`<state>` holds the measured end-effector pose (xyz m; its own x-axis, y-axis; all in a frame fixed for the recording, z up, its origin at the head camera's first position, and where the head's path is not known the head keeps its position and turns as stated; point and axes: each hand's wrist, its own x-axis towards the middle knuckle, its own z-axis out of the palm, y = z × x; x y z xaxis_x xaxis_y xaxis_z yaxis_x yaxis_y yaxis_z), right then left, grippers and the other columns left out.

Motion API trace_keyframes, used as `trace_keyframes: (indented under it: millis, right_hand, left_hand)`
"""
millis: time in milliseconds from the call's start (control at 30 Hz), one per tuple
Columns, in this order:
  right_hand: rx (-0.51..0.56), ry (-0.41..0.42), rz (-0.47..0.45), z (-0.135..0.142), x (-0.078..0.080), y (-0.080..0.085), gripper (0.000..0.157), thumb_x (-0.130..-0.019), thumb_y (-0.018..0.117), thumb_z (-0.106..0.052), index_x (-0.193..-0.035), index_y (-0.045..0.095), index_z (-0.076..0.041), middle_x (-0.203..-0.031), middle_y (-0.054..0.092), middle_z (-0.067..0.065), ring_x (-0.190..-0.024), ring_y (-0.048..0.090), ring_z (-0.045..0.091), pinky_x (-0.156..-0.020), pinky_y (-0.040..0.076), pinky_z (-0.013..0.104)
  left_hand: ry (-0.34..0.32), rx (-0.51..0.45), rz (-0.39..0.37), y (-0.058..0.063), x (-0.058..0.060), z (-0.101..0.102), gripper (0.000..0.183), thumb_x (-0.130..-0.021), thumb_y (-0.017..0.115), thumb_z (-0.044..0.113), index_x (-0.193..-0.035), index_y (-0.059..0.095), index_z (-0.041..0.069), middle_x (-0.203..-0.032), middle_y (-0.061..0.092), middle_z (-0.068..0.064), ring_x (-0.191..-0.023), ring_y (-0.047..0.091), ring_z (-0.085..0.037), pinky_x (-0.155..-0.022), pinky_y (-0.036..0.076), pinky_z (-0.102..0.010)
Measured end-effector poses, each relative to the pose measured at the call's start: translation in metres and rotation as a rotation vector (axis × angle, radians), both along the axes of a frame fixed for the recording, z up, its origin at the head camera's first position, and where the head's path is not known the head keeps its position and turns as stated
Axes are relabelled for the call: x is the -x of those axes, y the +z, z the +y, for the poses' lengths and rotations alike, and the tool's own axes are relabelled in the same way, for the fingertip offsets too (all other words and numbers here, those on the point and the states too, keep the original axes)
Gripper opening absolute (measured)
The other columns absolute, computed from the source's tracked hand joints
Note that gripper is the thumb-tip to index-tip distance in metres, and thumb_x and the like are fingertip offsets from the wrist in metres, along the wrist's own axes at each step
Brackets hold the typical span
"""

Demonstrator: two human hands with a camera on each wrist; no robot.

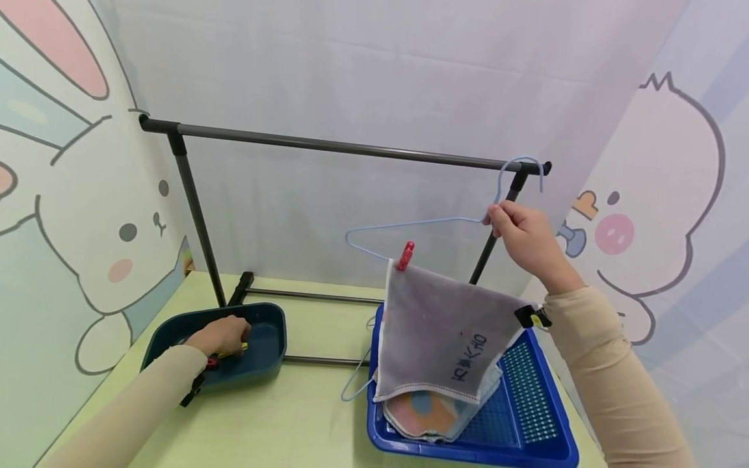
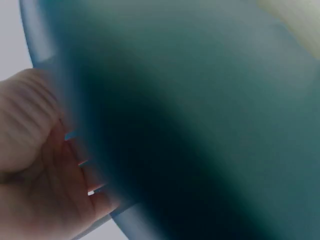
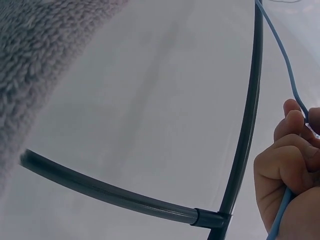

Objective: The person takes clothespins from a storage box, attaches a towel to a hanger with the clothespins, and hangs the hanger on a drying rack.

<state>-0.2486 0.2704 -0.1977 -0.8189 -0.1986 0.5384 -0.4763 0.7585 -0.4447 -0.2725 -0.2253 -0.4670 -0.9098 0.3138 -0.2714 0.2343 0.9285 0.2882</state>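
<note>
In the head view my right hand (image 1: 526, 240) pinches the neck of a light blue wire hanger (image 1: 415, 224). Its hook overlaps the right end of the rack's top bar. A grey-purple towel (image 1: 439, 331) with white edging and dark writing hangs from it. One red clothespin (image 1: 406, 256) clips the towel's upper left corner. The right wrist view shows the hanger wire (image 3: 286, 55) between thumb and fingers. My left hand (image 1: 219, 337) reaches down into a dark teal tray (image 1: 266, 338), beside a small yellow piece. The tray wall partly hides its fingers (image 2: 102, 202); I cannot tell if they hold anything.
A dark metal rack (image 1: 328, 144) stands on the pale green table (image 1: 310, 422). Under the towel, a blue basket (image 1: 535, 390) holds a patterned cloth (image 1: 418, 416). Another hanger (image 1: 354, 383) sticks out at its left. Cartoon-printed curtains (image 1: 374, 78) surround the table.
</note>
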Motion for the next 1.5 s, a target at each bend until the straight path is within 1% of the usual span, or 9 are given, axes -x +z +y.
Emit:
trace_keyframes:
  millis: [300,467,633,800,900,1133,1300,1400,1500]
  right_hand:
    - [0.024,0.016,0.008,-0.002,-0.006,0.010,0.036,-0.092,0.040,-0.038,-0.083,0.059,-0.009,-0.069,0.052,0.011,-0.056,0.036,0.022,-0.046,0.030,0.030]
    - [0.015,0.016,0.029,-0.004,-0.010,0.015,0.035,-0.092,0.040,-0.037,-0.081,0.059,-0.010,-0.068,0.052,0.009,-0.054,0.035,0.021,-0.045,0.029,0.030]
    - [0.014,0.026,0.025,-0.008,-0.013,0.019,0.032,-0.093,0.040,-0.033,-0.083,0.060,-0.009,-0.069,0.052,0.012,-0.050,0.034,0.020,-0.043,0.028,0.029]
    - [0.005,0.018,0.021,-0.011,-0.014,0.020,0.036,-0.092,0.040,-0.036,-0.083,0.061,-0.009,-0.068,0.051,0.009,-0.047,0.033,0.021,-0.041,0.028,0.029]
    - [0.005,0.020,0.022,-0.010,-0.012,0.018,0.037,-0.092,0.040,-0.039,-0.083,0.061,-0.010,-0.067,0.051,0.009,-0.045,0.034,0.022,-0.040,0.029,0.029]
    - [0.008,0.021,0.013,-0.012,-0.010,0.016,0.037,-0.091,0.041,-0.040,-0.084,0.061,-0.010,-0.064,0.048,0.007,-0.045,0.034,0.022,-0.040,0.029,0.029]
    - [0.001,0.031,0.002,-0.016,-0.009,0.015,0.037,-0.091,0.041,-0.041,-0.085,0.061,-0.011,-0.064,0.048,0.007,-0.046,0.034,0.022,-0.041,0.029,0.030]
    - [-0.011,0.035,0.007,-0.018,-0.009,0.014,0.037,-0.091,0.040,-0.041,-0.084,0.061,-0.012,-0.064,0.049,0.006,-0.046,0.034,0.022,-0.042,0.029,0.030]
    - [-0.016,0.045,0.008,-0.019,-0.008,0.015,0.036,-0.091,0.040,-0.041,-0.085,0.060,-0.012,-0.065,0.049,0.006,-0.046,0.034,0.022,-0.042,0.029,0.030]
  left_hand:
    - [-0.004,0.049,0.006,0.001,-0.002,0.002,0.014,-0.072,0.067,0.001,-0.078,0.058,0.010,-0.070,0.051,-0.001,-0.061,0.047,-0.017,-0.056,0.043,-0.035]
    - [-0.020,0.039,0.020,0.001,-0.004,0.003,0.013,-0.074,0.062,-0.003,-0.076,0.057,0.009,-0.067,0.050,-0.001,-0.059,0.045,-0.018,-0.054,0.041,-0.035]
    - [-0.027,0.065,0.042,-0.002,-0.006,0.001,0.012,-0.075,0.060,-0.004,-0.075,0.057,0.008,-0.066,0.049,-0.002,-0.058,0.045,-0.017,-0.054,0.041,-0.034]
    - [-0.014,0.085,0.042,-0.002,-0.008,0.001,0.013,-0.074,0.061,-0.004,-0.074,0.057,0.008,-0.064,0.049,-0.002,-0.057,0.045,-0.017,-0.052,0.041,-0.033]
    - [-0.011,0.075,0.041,0.001,-0.008,0.002,0.013,-0.075,0.059,-0.004,-0.072,0.056,0.008,-0.063,0.049,-0.002,-0.055,0.045,-0.017,-0.050,0.040,-0.032]
    - [-0.025,0.074,0.012,0.008,-0.006,0.002,0.017,-0.078,0.057,0.000,-0.065,0.052,0.010,-0.060,0.047,-0.002,-0.052,0.043,-0.016,-0.048,0.034,-0.029]
    - [0.000,0.043,-0.036,0.006,-0.003,-0.002,0.017,-0.082,0.052,0.004,-0.066,0.052,0.010,-0.058,0.044,-0.002,-0.050,0.040,-0.015,-0.049,0.033,-0.030]
    - [0.013,0.013,-0.063,0.005,0.000,-0.003,0.015,-0.081,0.050,0.002,-0.067,0.052,0.008,-0.057,0.041,-0.001,-0.049,0.036,-0.014,-0.048,0.030,-0.029]
    - [0.008,-0.003,-0.077,0.006,0.003,-0.003,0.013,-0.080,0.049,0.001,-0.070,0.053,0.008,-0.059,0.041,-0.001,-0.050,0.036,-0.014,-0.049,0.030,-0.029]
